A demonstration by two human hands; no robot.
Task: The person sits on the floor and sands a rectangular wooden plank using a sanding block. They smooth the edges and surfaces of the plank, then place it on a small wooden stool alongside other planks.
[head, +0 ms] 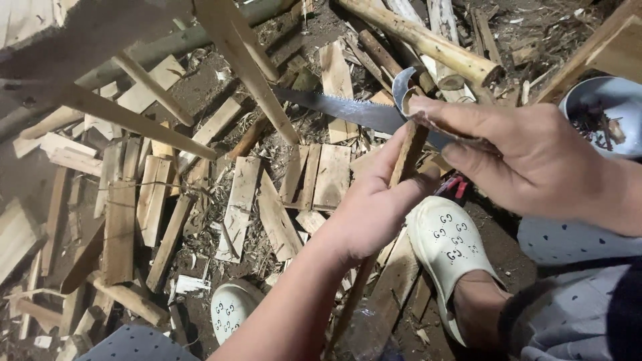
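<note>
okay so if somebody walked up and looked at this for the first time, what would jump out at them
Probably the curved metal blade at centre right, gripped in the right hand against a thin wooden stick held by the left hand. Next, the split wood pieces littering the dirt, and the white clogs below.

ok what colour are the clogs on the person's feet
Off-white clogs with small dark printed marks, clearest in the head view.

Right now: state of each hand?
Left hand: closed around a thin wooden stick.
Right hand: closed on a curved knife, blade at the stick's top.
</note>
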